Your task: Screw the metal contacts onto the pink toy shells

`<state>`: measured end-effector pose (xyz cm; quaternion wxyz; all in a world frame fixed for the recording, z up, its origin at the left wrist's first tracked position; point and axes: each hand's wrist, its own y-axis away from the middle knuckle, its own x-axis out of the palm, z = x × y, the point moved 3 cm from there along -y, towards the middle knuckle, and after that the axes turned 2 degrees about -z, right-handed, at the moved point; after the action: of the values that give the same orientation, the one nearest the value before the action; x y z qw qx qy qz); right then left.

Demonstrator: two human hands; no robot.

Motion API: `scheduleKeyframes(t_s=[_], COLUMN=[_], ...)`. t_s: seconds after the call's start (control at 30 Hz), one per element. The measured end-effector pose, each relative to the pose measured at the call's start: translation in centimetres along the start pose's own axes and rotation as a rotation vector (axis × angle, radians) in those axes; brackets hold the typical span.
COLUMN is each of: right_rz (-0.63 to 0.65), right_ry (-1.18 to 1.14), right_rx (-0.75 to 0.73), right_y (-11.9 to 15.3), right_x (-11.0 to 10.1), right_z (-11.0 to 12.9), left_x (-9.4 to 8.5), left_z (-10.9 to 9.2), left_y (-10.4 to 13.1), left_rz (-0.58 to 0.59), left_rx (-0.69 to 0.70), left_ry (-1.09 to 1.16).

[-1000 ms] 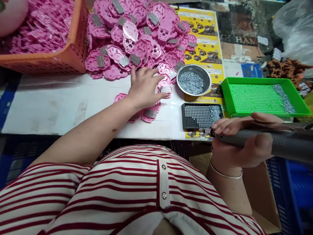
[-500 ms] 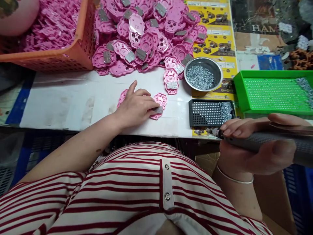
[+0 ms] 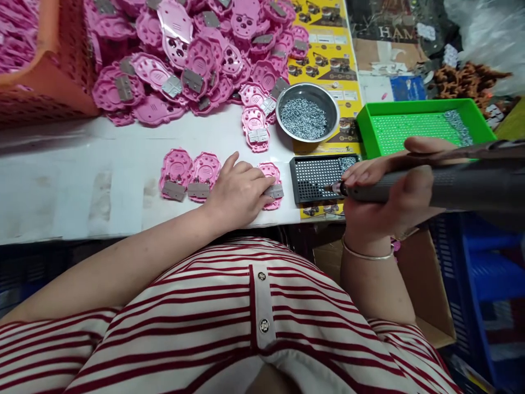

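Observation:
My left hand (image 3: 238, 192) rests on the table, its fingertips pressed on the grey plate of a pink plastic casing (image 3: 270, 171). Beside it on the left lie two similar pink casings, one at the end (image 3: 175, 167) and one (image 3: 205, 167) partly behind my hand, each with a grey plate at its near edge. An electric screwdriver (image 3: 410, 183) is gripped in my right hand (image 3: 381, 202). Its bit points left, over a black perforated tray (image 3: 293, 183) with small screws heaped at the far right corner. Whether a screw sits on the bit is too small to tell.
Behind, a large pile of pink casings (image 3: 197, 60) stands by an orange basket (image 3: 61, 82). A metal bowl of screws (image 3: 303, 117) sits behind the black tray. Farther right are a green tray (image 3: 365, 128) and brown plastic pieces (image 3: 459, 85). A cardboard box (image 3: 430, 284) stands below.
My view has shifted, uncovering more of the casings on the left. The screwdriver's bit has moved from the black tray's near edge to over its holes. My left hand stays on the same casing.

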<state>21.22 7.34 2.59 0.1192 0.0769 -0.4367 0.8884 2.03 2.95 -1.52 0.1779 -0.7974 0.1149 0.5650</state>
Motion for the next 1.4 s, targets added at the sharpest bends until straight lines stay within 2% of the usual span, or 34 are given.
scheduleKeyframes(t_s=[0.33,0.53,0.63,0.73,0.83,0.93,1.03,1.13,1.3,1.4], right_rz=[0.039,0.094,0.084,0.055,0.089,0.102,0.104,0.103,0.076,0.089], right_ry=[-0.037,-0.111,-0.079,-0.056,-0.098,-0.156,-0.219,-0.231,-0.244,-0.221], right_rx=[0.056,0.018,0.019,-0.003,0.064,0.126,0.109,0.114,0.13,0.118], right_y=[0.6,0.6,0.3,-0.2,-0.5,-0.3,0.0,0.2,0.3,0.4], right_x=[0.4,0.3,0.5,0.6,0.6,0.5,0.6,0.9,1.1,1.1], right_z=[-1.2,-1.9,-1.4,0.1,1.3,1.6,1.6,1.6,1.8,1.7], left_x=[-0.2,-0.3,-0.3,-0.5,-0.6,-0.7,-0.4,-0.1,0.1,0.3], left_z=[-0.1,-0.1,0.0,0.2,0.4,0.4,0.3,0.1,-0.4,-0.7], left_y=[0.1,0.0,-0.1,-0.1,-0.1,-0.3,-0.5,-0.5,0.3,0.8], left_rz=[0.031,0.043,0.036,0.034,0.041,0.045,0.048,0.008,-0.151,-0.191], left_rx=[-0.023,-0.026,-0.034,-0.043,-0.05,-0.05,-0.042,-0.016,0.088,0.127], left_ry=[0.025,0.037,0.031,0.038,0.055,0.07,0.059,0.012,-0.134,-0.203])
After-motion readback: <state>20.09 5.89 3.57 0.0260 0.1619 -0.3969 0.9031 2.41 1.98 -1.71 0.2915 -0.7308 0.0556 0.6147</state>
